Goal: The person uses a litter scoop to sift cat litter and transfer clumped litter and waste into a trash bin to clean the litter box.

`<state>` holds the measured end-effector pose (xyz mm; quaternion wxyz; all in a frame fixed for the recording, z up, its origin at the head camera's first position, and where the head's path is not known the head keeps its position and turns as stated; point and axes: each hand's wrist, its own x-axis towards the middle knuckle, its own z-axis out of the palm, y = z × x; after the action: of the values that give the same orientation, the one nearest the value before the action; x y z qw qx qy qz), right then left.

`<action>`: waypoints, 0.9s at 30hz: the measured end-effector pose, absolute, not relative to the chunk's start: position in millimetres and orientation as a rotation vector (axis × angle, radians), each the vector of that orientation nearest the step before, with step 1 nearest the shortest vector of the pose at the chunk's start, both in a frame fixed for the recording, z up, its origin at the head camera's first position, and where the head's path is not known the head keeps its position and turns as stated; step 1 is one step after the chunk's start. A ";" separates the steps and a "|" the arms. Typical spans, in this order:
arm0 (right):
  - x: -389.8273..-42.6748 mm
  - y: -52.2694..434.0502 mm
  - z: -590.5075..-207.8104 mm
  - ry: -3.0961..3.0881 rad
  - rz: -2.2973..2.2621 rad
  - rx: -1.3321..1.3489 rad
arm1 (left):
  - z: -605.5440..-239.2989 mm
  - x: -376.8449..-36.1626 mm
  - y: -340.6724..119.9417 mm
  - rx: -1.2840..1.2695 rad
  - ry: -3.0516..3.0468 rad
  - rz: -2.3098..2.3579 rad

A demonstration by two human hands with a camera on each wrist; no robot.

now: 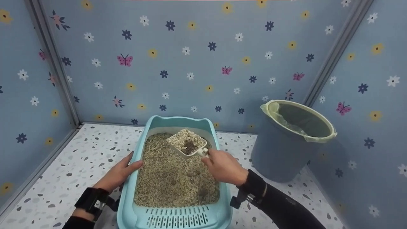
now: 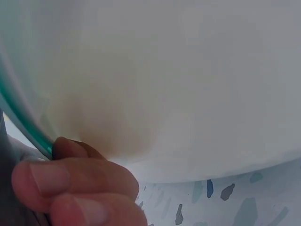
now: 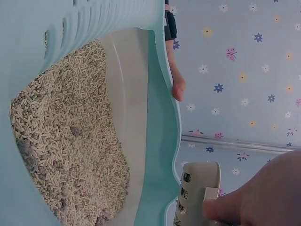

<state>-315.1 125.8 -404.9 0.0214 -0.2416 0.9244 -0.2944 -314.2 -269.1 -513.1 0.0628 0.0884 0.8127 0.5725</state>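
Observation:
A light blue litter box (image 1: 127, 203) full of pale pellet litter (image 1: 165, 178) stands on the floor. My left hand (image 1: 116, 173) grips its left rim, thumb over the edge; in the left wrist view the fingers (image 2: 84, 176) bend against the box's pale outer side. My right hand (image 1: 226, 167) holds a cream scoop (image 1: 203, 152) by its handle, raised over the far part of the box. Pellets and a dark brown clump (image 1: 189, 146) lie in the scoop. From the right wrist, slots show in the scoop's side (image 3: 200, 188).
To the right of the box stands a grey-blue bin (image 1: 279, 159) with a thin yellowish liner (image 1: 276, 111) folded over its rim. Flower-patterned wall panels (image 1: 190, 63) close in the back and both sides. The floor (image 1: 82, 159) is white with grey flecks.

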 end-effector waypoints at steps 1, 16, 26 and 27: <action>-316.2 122.9 -404.8 2.853 -0.927 -0.744 | -513.2 -314.5 -269.6 0.272 2.455 1.732; -312.5 122.2 -401.9 2.820 -0.960 -0.751 | -515.4 -313.5 -275.0 0.216 2.460 1.714; -308.0 125.0 -400.4 2.850 -0.932 -0.701 | -508.2 -316.4 -271.6 0.233 2.478 1.698; -306.9 126.2 -400.3 2.844 -0.925 -0.698 | -507.6 -316.3 -271.2 0.226 2.471 1.703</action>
<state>-306.9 126.2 -400.3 0.0352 -0.2272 0.9255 -0.3011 -316.3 -271.2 -507.6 0.0662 0.0748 0.8192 0.5647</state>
